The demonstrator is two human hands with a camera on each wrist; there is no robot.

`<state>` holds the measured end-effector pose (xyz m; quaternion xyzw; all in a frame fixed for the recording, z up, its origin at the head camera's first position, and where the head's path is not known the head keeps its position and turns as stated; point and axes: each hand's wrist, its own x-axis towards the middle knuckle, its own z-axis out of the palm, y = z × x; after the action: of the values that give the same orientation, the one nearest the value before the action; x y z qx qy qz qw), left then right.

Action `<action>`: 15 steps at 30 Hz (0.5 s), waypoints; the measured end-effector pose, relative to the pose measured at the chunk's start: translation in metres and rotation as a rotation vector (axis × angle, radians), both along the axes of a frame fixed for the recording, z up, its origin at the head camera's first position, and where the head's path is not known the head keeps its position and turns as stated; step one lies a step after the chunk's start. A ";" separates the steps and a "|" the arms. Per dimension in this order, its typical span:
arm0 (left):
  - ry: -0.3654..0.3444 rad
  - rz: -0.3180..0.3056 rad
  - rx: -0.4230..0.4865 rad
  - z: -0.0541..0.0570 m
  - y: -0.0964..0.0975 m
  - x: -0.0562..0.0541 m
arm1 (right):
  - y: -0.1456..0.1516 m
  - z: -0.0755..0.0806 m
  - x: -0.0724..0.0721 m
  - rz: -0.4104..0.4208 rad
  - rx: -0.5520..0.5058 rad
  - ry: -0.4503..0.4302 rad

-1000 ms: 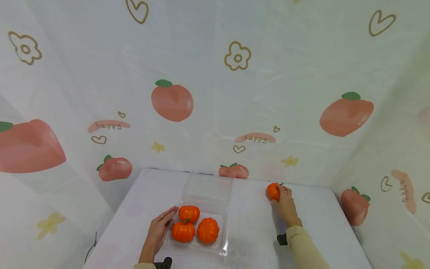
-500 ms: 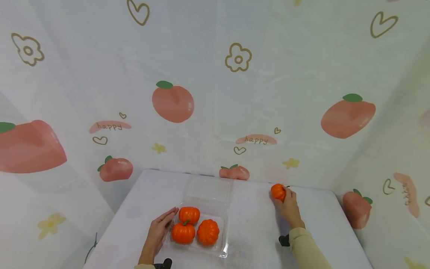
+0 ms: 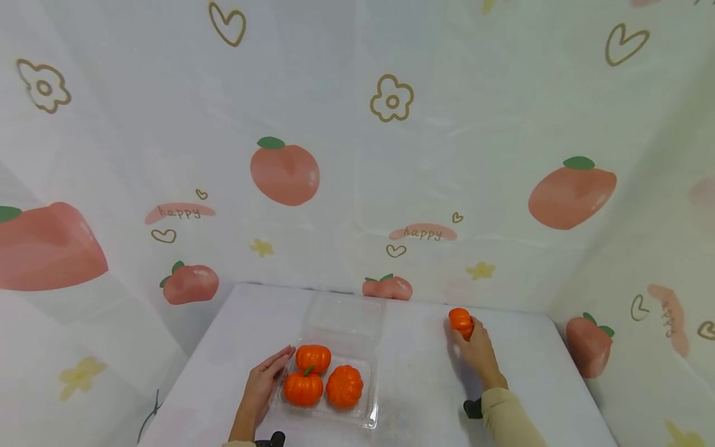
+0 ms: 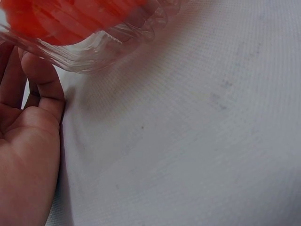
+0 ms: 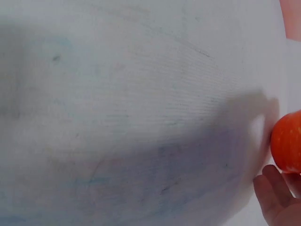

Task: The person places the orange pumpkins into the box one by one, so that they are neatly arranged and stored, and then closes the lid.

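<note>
Background: white fabric backdrop (image 3: pixel 447 143) printed with pink-red fruit, gold outline hearts and flowers, and the word "happy"; below it, a white-covered table (image 3: pixel 416 379). Left of centre on the table: clear plastic hinged box (image 3: pixel 372 417), its transparent lid (image 3: pixel 344 315) folded back toward the far edge. Box contents, three glossy orange ribbed pumpkins: far-left pumpkin (image 3: pixel 313 358), near-left pumpkin (image 3: pixel 303 390) with a green stem, and right-hand pumpkin (image 3: pixel 344 388). Left hand (image 3: pixel 261 383) lies along the box's left side, fingers extended, close together and only slightly bent, fingertips at the far-left rim; nothing gripped. Fourth orange pumpkin (image 3: pixel 460 320) is outside the box, near the table's far edge, well to the right. Right hand (image 3: pixel 478 351) holds it from the near side, thumb and fingers parted to its width; whether it bears on the table, cannot tell. Beige sleeve (image 3: pixel 505 410) on the right arm.
</note>
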<state>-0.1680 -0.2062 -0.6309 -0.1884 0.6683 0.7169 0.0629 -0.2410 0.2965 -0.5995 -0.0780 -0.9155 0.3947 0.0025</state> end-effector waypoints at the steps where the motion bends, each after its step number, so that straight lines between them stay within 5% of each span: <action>1: -0.002 0.000 -0.001 0.000 0.000 0.000 | -0.001 0.000 0.001 -0.004 -0.001 -0.003; 9: -0.005 0.008 0.005 -0.001 -0.001 0.001 | -0.005 0.002 -0.002 -0.029 -0.020 -0.074; 15: -0.007 0.005 0.012 0.000 -0.002 0.000 | -0.012 0.003 -0.007 -0.015 -0.007 -0.011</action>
<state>-0.1681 -0.2078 -0.6313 -0.1922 0.6633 0.7203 0.0648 -0.2476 0.2847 -0.5965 -0.0871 -0.9135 0.3975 0.0000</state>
